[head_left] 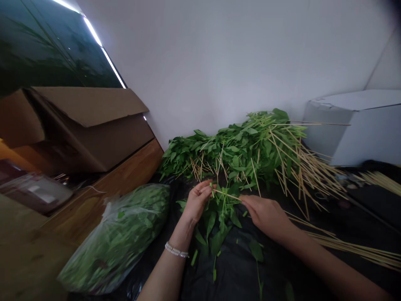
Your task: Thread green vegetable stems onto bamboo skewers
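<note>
My left hand [198,202], with a beaded bracelet at the wrist, pinches a short green stem piece [212,190] between thumb and fingers. My right hand [266,215] is closed on a thin wooden skewer [228,195]. The skewer slants across the gap between my hands, its tip at the stem piece; whether it has gone through, I cannot tell. Below my hands, loose leafy greens [219,234] and cut stem bits [194,257] lie on a black plastic sheet [232,276]. Behind them stretches a heap of leafy greens [238,146] with many skewers stuck in it.
A clear bag of green leaves [125,238] rests on the left. Beyond it stands an open cardboard box [103,133] on a wooden surface [134,163]. Loose skewers [351,246] lie to the right, and a white box [360,125] stands at the back right against the wall.
</note>
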A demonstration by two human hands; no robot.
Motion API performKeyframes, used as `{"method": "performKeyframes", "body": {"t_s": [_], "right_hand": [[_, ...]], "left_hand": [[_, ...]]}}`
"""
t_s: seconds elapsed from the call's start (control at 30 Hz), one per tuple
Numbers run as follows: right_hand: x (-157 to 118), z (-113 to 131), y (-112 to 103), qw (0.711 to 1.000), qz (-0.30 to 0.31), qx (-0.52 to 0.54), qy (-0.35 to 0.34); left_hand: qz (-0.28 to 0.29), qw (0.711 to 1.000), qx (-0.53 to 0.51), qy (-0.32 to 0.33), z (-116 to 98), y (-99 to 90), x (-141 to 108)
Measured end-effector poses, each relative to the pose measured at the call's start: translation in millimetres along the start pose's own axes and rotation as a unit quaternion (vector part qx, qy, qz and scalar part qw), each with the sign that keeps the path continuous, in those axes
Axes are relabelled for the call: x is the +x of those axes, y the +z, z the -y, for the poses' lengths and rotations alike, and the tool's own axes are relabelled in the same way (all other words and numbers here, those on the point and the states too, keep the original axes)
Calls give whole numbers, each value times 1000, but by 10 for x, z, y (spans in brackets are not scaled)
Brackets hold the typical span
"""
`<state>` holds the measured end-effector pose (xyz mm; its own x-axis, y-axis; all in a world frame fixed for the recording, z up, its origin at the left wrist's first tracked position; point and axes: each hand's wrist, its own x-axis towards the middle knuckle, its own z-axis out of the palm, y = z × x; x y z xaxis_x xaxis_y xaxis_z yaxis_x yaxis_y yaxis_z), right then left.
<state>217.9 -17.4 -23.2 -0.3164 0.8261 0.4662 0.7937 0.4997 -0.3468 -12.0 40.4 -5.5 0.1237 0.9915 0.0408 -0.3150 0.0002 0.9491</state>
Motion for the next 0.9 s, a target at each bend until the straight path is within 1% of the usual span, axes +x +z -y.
{"method": "performKeyframes", "body": {"t_s": [0.2, 0.37, 0.47, 0.53, 0.6, 0.67, 0.77, 0.9], "right_hand": [[1, 11, -5, 1000, 13, -11, 9], [7, 20, -21, 999, 35, -12, 20], [5, 38, -29, 998, 50, -16, 26], [2, 53, -27, 998, 58, -20, 33], [-1, 65, -19, 997, 64, -22, 41], [-2, 69, -4, 996, 69, -21, 45], [-3, 51, 24, 997, 64, -12, 45], [-2, -3, 57, 998, 33, 4, 47]], "left_hand": [[-5, 1000, 22, 11, 30, -11, 12], [-16, 994, 98, 43, 20, -18, -3], [-13, 982, 174, 75, 15, -19, -12], [-22, 967, 231, 104, 27, -21, -10], [-33, 955, 266, 125, 47, -22, -2], [-34, 957, 261, 124, 61, -17, 4], [-30, 970, 219, 106, 46, -4, 1], [-39, 980, 180, 79, -7, -8, -14]]}}
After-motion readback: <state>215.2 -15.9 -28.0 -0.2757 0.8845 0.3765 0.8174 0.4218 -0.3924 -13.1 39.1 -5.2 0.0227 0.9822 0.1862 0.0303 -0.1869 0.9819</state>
